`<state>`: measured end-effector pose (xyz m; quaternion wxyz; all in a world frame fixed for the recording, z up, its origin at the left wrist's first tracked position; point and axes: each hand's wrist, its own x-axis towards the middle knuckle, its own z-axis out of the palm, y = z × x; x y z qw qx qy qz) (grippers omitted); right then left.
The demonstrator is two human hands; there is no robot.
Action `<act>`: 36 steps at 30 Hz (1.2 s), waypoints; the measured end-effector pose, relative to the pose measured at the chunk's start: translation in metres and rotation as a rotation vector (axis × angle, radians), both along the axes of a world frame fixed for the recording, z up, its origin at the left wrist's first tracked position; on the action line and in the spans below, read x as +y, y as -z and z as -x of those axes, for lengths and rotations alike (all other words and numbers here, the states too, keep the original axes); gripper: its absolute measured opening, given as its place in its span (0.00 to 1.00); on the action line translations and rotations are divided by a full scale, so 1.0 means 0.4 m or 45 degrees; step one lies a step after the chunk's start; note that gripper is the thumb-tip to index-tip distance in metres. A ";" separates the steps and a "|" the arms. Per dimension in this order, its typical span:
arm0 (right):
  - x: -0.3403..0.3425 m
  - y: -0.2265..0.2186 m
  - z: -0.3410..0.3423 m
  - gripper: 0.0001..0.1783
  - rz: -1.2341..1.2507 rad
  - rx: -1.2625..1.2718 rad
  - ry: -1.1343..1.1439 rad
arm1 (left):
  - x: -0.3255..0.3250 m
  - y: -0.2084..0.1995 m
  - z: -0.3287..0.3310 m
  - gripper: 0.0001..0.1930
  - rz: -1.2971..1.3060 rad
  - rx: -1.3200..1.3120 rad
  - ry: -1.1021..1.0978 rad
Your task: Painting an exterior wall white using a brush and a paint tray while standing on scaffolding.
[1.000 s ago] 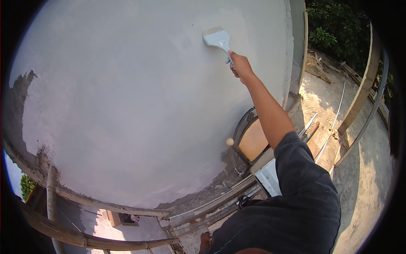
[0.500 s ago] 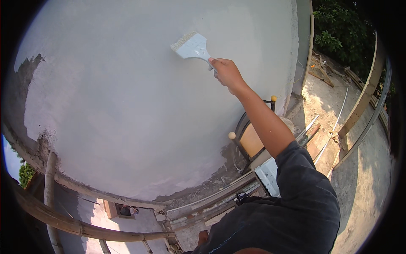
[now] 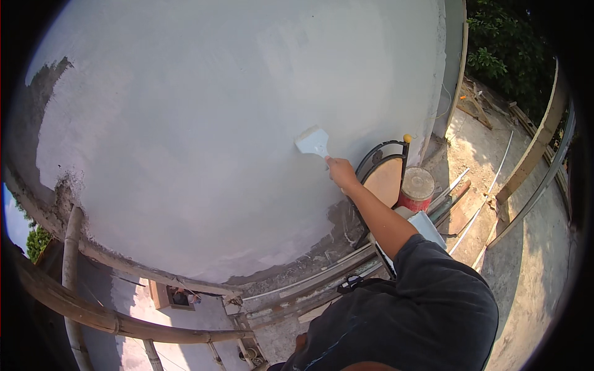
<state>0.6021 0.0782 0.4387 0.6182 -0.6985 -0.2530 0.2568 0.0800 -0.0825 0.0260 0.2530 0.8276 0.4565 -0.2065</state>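
Note:
My right hand is closed round the handle of a wide, pale blue paintbrush. The brush's bristle end lies against a large wall coated pale grey-white, with bare dark patches at its left and lower edges. My right arm stretches out from a dark short sleeve. Beside the shirt's left edge shows a small patch of skin; whether it is my left hand I cannot tell, and no fingers can be made out. Just right of my right hand stands a black-framed chair with a tan back panel and round yellow knobs.
A red bucket with a grey top stands behind the chair. A white tray-like object sits partly behind my arm. Bamboo poles cross at the lower left. Planks run along the wall's foot, and a wooden post leans at right.
My right hand has drawn the brush down and to the right along the wall, closer to the chair. The red bucket, earlier mostly behind my arm, now shows.

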 end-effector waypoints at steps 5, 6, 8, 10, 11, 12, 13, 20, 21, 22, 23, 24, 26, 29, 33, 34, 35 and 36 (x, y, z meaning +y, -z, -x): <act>-0.082 0.056 -0.029 0.16 0.114 0.364 -0.013 | -0.079 0.002 0.120 0.19 -0.013 -0.026 0.067; -0.079 0.019 -0.051 0.15 0.054 0.431 -0.097 | -0.059 -0.004 0.094 0.18 0.056 -0.055 -0.014; -0.038 -0.118 -0.016 0.14 -0.082 0.421 -0.301 | 0.005 -0.014 0.089 0.18 0.096 -0.089 -0.159; -0.021 -0.260 0.002 0.14 -0.154 0.300 -0.380 | 0.025 -0.002 0.094 0.19 -0.001 0.095 0.190; -0.020 -0.318 0.004 0.14 -0.174 0.245 -0.393 | 0.029 0.003 0.090 0.19 0.004 0.096 0.190; -0.027 -0.369 0.009 0.15 -0.192 0.200 -0.402 | 0.033 0.007 0.087 0.19 -0.006 0.107 0.130; -0.035 -0.410 0.010 0.15 -0.211 0.153 -0.408 | 0.036 0.010 0.084 0.20 -0.017 0.117 0.074; -0.064 -0.607 -0.002 0.16 -0.473 0.004 -0.317 | 0.022 0.001 0.079 0.24 0.053 0.065 0.051; -0.064 -0.635 -0.009 0.16 -0.575 -0.044 -0.281 | 0.019 -0.003 0.085 0.25 0.079 0.067 0.037; -0.063 -0.658 -0.014 0.16 -0.677 -0.092 -0.244 | 0.019 -0.006 0.086 0.26 0.106 0.069 0.024; -0.061 -0.679 -0.013 0.16 -0.679 -0.091 -0.251 | 0.018 -0.006 0.092 0.26 0.103 0.068 0.016; -0.060 -0.696 -0.012 0.16 -0.701 -0.100 -0.248 | 0.015 -0.006 0.099 0.26 0.081 0.051 0.002; -0.047 -0.706 -0.012 0.16 -0.725 -0.111 -0.254 | 0.010 -0.005 0.111 0.27 0.056 0.032 -0.020; -0.013 -0.669 -0.032 0.16 -0.656 -0.146 -0.237 | 0.013 -0.003 0.113 0.27 0.069 0.017 -0.022; 0.033 -0.569 -0.065 0.16 -0.566 -0.054 -0.192 | 0.010 -0.001 0.107 0.26 0.074 0.012 0.016; 0.038 -0.541 -0.070 0.16 -0.544 -0.021 -0.191 | 0.008 0.001 0.106 0.26 0.066 -0.026 -0.026; 0.039 -0.513 -0.070 0.16 -0.544 -0.024 -0.195 | 0.009 0.001 0.104 0.26 0.066 -0.030 -0.029; 0.039 -0.488 -0.062 0.16 -0.518 0.012 -0.200 | 0.007 0.002 0.105 0.25 0.058 -0.020 -0.025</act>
